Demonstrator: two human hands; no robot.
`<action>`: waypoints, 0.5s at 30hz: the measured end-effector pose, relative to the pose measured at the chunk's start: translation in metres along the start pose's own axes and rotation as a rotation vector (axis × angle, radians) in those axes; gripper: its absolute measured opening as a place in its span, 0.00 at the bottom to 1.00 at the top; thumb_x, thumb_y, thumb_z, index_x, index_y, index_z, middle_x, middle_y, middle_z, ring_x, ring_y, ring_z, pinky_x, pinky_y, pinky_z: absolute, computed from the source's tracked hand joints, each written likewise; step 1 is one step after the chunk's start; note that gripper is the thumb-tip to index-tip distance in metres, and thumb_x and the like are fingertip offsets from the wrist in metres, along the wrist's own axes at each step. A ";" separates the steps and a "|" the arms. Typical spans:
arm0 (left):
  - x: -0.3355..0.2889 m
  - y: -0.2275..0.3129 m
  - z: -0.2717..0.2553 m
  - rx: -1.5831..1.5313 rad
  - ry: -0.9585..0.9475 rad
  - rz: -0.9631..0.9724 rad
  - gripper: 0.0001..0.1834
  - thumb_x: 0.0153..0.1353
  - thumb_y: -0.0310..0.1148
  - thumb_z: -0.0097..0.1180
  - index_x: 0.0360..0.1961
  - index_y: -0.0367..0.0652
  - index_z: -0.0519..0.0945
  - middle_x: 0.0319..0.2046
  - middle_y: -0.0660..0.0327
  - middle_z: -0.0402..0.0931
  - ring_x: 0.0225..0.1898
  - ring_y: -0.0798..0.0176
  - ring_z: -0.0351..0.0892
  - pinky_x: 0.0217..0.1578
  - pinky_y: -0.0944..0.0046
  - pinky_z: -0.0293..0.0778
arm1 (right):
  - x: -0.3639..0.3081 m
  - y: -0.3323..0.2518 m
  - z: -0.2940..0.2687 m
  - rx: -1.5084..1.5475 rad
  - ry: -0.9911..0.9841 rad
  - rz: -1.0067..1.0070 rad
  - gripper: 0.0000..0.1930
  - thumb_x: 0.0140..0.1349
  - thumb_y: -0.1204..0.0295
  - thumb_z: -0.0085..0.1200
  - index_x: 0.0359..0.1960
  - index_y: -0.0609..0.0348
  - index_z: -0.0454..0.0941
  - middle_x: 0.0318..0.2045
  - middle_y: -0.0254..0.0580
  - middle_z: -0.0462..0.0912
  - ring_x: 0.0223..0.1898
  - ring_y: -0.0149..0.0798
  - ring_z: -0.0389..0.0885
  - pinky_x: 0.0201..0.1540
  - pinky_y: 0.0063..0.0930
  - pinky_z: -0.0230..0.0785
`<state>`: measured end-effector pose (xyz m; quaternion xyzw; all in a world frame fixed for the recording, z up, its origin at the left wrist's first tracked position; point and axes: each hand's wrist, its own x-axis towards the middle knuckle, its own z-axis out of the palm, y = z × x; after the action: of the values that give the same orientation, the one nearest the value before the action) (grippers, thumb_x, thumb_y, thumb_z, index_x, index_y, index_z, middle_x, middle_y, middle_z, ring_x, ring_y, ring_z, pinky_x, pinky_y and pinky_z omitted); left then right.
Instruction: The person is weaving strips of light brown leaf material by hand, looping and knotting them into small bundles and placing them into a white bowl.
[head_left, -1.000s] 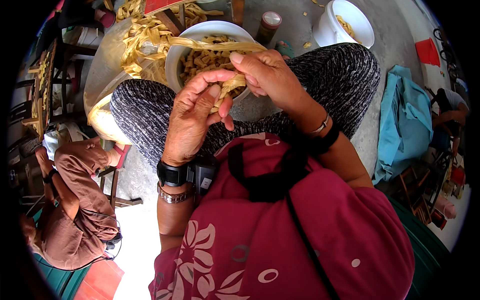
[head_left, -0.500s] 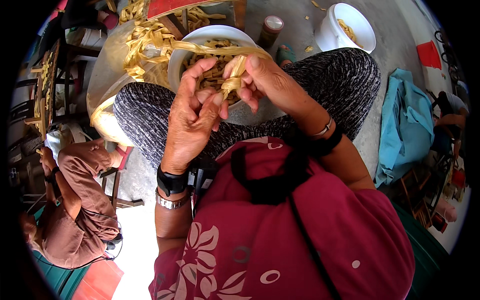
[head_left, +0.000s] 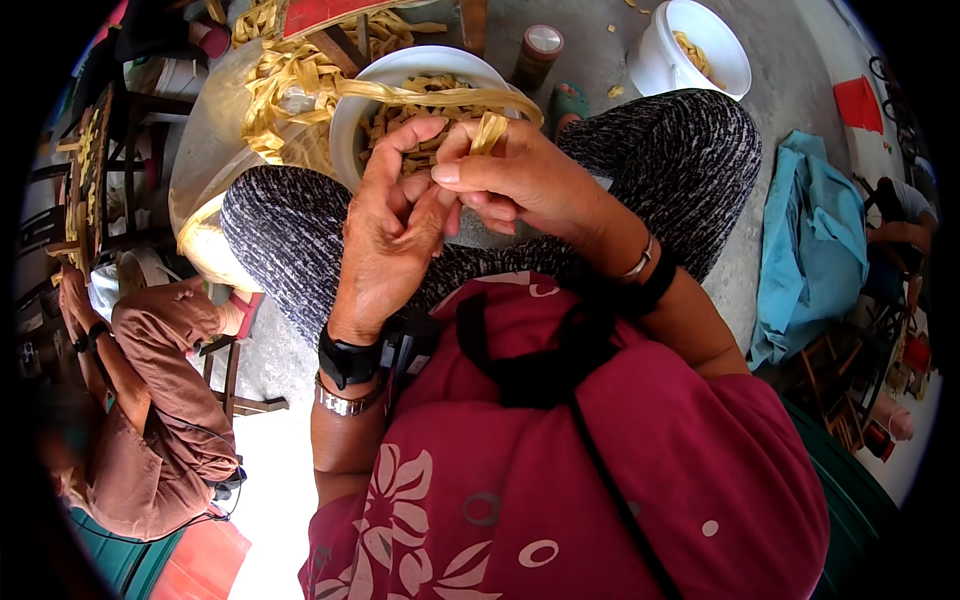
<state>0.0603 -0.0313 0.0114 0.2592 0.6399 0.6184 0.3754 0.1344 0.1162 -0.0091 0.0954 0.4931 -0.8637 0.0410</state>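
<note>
A long, flat, pliable yellow strip (head_left: 430,97) runs from the left across the basin and curves round into my right hand (head_left: 525,175). That hand is closed, thumb against fingers, with a folded piece of the strip sticking up above it. My left hand (head_left: 385,235) is closed too, its thumb and fingertips pinched against the right thumb. What lies between the touching fingertips is mostly hidden. Beneath both hands, between my knees, stands a white basin (head_left: 344,140) holding many short, folded yellow pieces (head_left: 440,140).
More loose strips (head_left: 280,95) heap on clear plastic at the left. Ahead are a red-topped stool (head_left: 330,12) and a lidded jar (head_left: 538,58). A white bucket (head_left: 735,50) and a blue cloth (head_left: 810,245) lie right. Another person in brown (head_left: 165,370) sits left.
My right hand has turned, its thumb coming down to meet my left fingertips. The knotted part of the strip, visible before, is now covered by the fingers. The other person's hand has risen slightly.
</note>
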 end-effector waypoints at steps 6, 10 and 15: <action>-0.002 0.005 -0.002 -0.045 -0.065 0.038 0.23 0.65 0.28 0.48 0.59 0.39 0.59 0.21 0.67 0.70 0.21 0.78 0.62 0.20 0.79 0.59 | -0.004 -0.005 -0.001 0.093 0.086 -0.018 0.04 0.57 0.74 0.55 0.30 0.61 0.73 0.15 0.29 0.68 0.12 0.20 0.61 0.13 0.15 0.52; -0.009 0.011 -0.001 -0.024 -0.083 0.046 0.21 0.65 0.27 0.47 0.58 0.39 0.60 0.20 0.67 0.68 0.20 0.77 0.62 0.20 0.78 0.59 | -0.010 -0.013 0.004 0.064 0.148 -0.094 0.04 0.57 0.75 0.54 0.29 0.60 0.73 0.15 0.29 0.67 0.13 0.19 0.60 0.14 0.15 0.51; -0.008 0.016 0.001 -0.029 -0.044 0.048 0.17 0.65 0.27 0.46 0.54 0.39 0.62 0.20 0.66 0.68 0.19 0.77 0.62 0.21 0.78 0.59 | -0.009 -0.022 -0.004 0.074 0.089 -0.108 0.03 0.57 0.76 0.54 0.30 0.61 0.73 0.16 0.29 0.68 0.13 0.20 0.60 0.14 0.17 0.54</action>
<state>0.0638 -0.0358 0.0288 0.2825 0.6160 0.6306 0.3782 0.1404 0.1306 0.0096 0.1085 0.4664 -0.8773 -0.0311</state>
